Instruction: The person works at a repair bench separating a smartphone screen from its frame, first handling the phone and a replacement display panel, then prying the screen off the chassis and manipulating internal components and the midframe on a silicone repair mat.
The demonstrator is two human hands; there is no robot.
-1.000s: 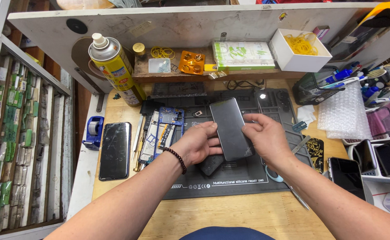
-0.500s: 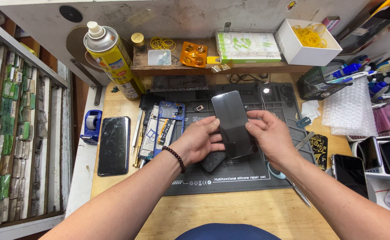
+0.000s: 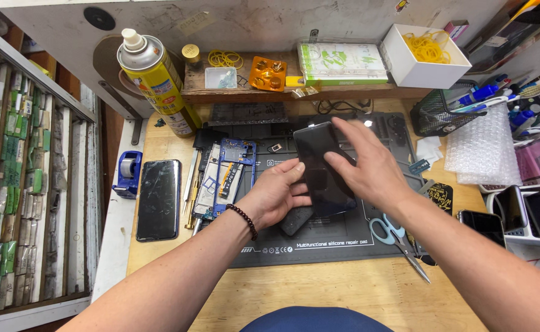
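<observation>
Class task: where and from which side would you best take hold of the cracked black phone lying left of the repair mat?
Grip the cracked phone across its two long edges, coming from above: it lies flat, glass up, with bare wood on both sides for fingers.

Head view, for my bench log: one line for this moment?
left hand: holds black glossy phone panel | right hand: fingers on panel | below: dark silicone mat

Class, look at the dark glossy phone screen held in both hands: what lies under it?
Under the dark phone screen lies the black silicone repair mat, and a dark grey block pokes out below the left hand. The right hand rests on top. What else lies beneath is covered.
</observation>
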